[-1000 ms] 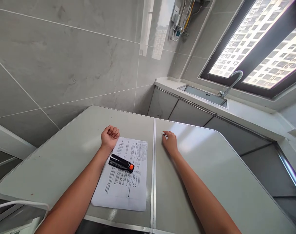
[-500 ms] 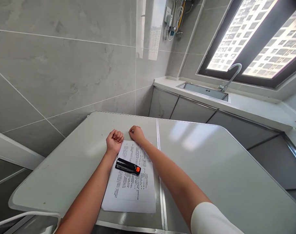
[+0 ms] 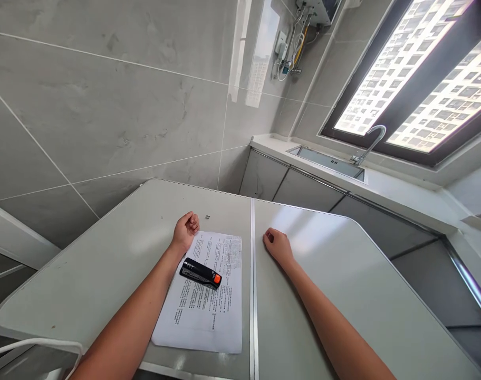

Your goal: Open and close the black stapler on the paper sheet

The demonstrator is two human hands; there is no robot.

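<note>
Printed sheets of paper [image 3: 209,316] lie on the pale table, left of its metal seam. Across them rests a black stapler [image 3: 199,272] with an orange end. My left hand [image 3: 186,230] is curled in a loose fist at the top left corner of the paper, with nothing visible in it. Two tiny dark pieces [image 3: 208,217], like staples, lie on the table just beyond the paper. My right hand [image 3: 277,244] rests on the table right of the seam, its fingers curled and seemingly holding nothing.
The table [image 3: 319,295] has a metal strip [image 3: 253,295] down its middle. Behind it stand a grey tiled wall [image 3: 145,116] and a counter with a sink [image 3: 327,162] and faucet [image 3: 375,141] below a window. A white curved bar [image 3: 38,343] is at the lower left.
My right hand has moved right, from beyond the paper's top edge to across the seam. The two tiny dark pieces now show where it was. The view has shifted slightly.
</note>
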